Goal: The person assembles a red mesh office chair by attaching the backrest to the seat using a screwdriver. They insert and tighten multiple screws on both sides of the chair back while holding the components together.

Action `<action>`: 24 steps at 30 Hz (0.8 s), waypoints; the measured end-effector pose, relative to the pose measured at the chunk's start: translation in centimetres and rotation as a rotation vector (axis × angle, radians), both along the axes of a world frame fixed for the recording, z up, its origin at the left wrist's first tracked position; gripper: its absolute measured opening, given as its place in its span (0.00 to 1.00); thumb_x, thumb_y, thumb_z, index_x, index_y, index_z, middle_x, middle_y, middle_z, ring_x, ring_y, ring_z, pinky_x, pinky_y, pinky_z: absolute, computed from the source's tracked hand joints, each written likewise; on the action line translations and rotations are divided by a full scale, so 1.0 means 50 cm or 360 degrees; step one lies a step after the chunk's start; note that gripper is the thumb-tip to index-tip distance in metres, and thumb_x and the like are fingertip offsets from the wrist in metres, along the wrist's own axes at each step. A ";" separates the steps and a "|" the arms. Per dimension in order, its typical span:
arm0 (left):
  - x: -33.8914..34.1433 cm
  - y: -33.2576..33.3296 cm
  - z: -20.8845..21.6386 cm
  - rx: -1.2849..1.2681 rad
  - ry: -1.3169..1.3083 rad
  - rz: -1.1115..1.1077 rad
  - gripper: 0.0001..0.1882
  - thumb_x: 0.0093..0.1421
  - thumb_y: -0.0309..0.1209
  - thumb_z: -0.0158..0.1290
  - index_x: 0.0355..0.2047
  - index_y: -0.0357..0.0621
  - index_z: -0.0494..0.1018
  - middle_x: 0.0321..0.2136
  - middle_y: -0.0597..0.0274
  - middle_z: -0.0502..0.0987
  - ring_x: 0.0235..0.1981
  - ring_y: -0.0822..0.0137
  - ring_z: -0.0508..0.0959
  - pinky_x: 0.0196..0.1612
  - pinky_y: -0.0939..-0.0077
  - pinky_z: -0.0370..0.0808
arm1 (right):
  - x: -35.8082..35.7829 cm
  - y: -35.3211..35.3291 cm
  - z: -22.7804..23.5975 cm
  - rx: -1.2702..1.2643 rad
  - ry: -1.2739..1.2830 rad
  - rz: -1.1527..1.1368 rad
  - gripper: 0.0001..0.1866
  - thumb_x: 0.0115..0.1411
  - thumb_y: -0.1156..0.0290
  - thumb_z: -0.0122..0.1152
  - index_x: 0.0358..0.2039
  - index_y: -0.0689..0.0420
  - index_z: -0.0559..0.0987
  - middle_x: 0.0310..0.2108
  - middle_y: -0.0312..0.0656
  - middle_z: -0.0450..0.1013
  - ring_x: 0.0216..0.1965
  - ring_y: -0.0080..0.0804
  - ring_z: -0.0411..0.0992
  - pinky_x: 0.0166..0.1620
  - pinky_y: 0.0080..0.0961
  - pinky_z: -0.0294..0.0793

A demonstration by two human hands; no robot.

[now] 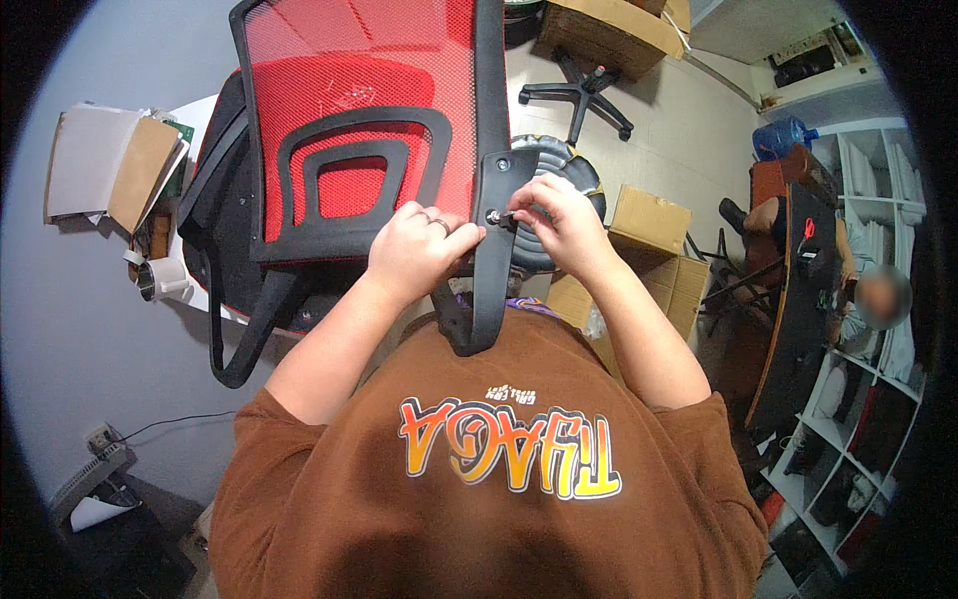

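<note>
While the right hand (559,220) has its thumb and forefinger pinched on a small metal fastener (493,216), the left hand (424,245) is curled just left of it, thumb at the edge of the black armrest (489,290); whether those left fingers clamp anything, I cannot tell. The fastener sits between the two sets of fingertips, at the armrest's flat end.

A slight slip of the right pinch could drop it, as so little shows beyond the fingertips; started at a slant, it might bind, and if the armrest shifted, the holes might go out of line.

The fastener looks silvery and short, probably a bolt, though it is too small and half covered to be sure. The armrest is a dark, smooth loop bending below the fingers, with another screw (502,166) above them. Left of the fingers stands the red mesh backrest (359,60), framed in black.
</note>
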State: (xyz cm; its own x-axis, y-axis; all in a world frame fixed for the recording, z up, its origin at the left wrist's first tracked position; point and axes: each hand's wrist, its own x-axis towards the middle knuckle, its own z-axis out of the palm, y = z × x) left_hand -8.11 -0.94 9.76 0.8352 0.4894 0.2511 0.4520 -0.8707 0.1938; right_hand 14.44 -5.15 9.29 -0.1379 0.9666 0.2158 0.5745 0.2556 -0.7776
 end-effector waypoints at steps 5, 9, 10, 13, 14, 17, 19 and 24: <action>0.007 0.001 0.002 0.0065 -0.0059 0.0025 0.08 0.48 0.33 0.57 0.30 0.54 0.73 0.23 0.71 0.76 0.25 0.69 0.76 0.32 0.72 0.68 | 0.001 0.001 -0.004 0.0041 -0.0021 -0.0007 0.06 0.51 0.76 0.62 0.31 0.55 0.77 0.30 0.41 0.71 0.35 0.41 0.72 0.38 0.32 0.71; 0.009 0.003 0.005 0.0130 -0.0098 0.0003 0.05 0.51 0.35 0.55 0.28 0.54 0.73 0.20 0.72 0.76 0.24 0.70 0.76 0.30 0.73 0.67 | 0.000 0.003 -0.004 0.0096 -0.0067 0.0036 0.07 0.49 0.77 0.63 0.30 0.55 0.77 0.29 0.40 0.72 0.34 0.42 0.72 0.37 0.32 0.71; 0.009 0.003 0.006 0.0129 -0.0097 0.0003 0.05 0.51 0.35 0.55 0.28 0.53 0.73 0.20 0.72 0.76 0.24 0.70 0.76 0.30 0.73 0.67 | 0.001 0.003 -0.003 0.0114 -0.0091 0.0050 0.07 0.49 0.77 0.63 0.30 0.54 0.78 0.29 0.40 0.72 0.33 0.42 0.72 0.37 0.33 0.71; 0.009 0.004 0.006 0.0128 -0.0088 0.0003 0.05 0.51 0.35 0.55 0.27 0.53 0.72 0.20 0.72 0.76 0.24 0.70 0.77 0.30 0.73 0.67 | -0.002 0.007 0.000 0.0223 -0.0155 0.0043 0.06 0.48 0.76 0.64 0.28 0.54 0.78 0.28 0.40 0.73 0.32 0.42 0.72 0.36 0.33 0.71; 0.009 0.004 0.007 0.0129 -0.0082 0.0003 0.05 0.51 0.34 0.55 0.28 0.53 0.72 0.20 0.71 0.76 0.24 0.70 0.77 0.30 0.73 0.67 | -0.003 0.006 0.005 0.0196 -0.0168 0.0032 0.06 0.48 0.76 0.64 0.28 0.54 0.78 0.28 0.40 0.73 0.32 0.42 0.72 0.36 0.33 0.71; 0.010 0.003 0.010 0.0112 -0.0089 0.0016 0.06 0.51 0.34 0.55 0.28 0.52 0.71 0.20 0.71 0.75 0.24 0.69 0.76 0.30 0.73 0.67 | -0.007 0.000 0.014 0.0106 -0.0179 -0.0026 0.05 0.48 0.75 0.65 0.27 0.55 0.79 0.27 0.41 0.72 0.32 0.41 0.72 0.35 0.34 0.72; 0.010 0.003 0.010 0.0109 -0.0091 0.0029 0.07 0.50 0.34 0.55 0.29 0.51 0.70 0.20 0.71 0.75 0.24 0.69 0.76 0.30 0.72 0.67 | -0.016 -0.008 0.014 0.0033 -0.0145 -0.0092 0.05 0.48 0.75 0.65 0.27 0.56 0.79 0.27 0.41 0.72 0.30 0.41 0.72 0.35 0.33 0.72; 0.009 0.003 0.004 0.0143 -0.0112 0.0032 0.08 0.49 0.35 0.55 0.28 0.51 0.68 0.20 0.70 0.75 0.23 0.68 0.76 0.29 0.72 0.67 | -0.058 -0.036 0.020 -0.0095 0.0002 -0.0368 0.04 0.50 0.74 0.65 0.27 0.58 0.78 0.25 0.44 0.70 0.26 0.40 0.72 0.31 0.32 0.73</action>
State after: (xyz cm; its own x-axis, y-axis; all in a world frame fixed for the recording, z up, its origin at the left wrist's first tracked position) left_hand -7.63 -0.80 9.97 0.8043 0.4785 0.3524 0.4572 -0.8770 0.1473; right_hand 11.54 -6.96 10.28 0.0890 0.9835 0.1576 0.6116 0.0709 -0.7880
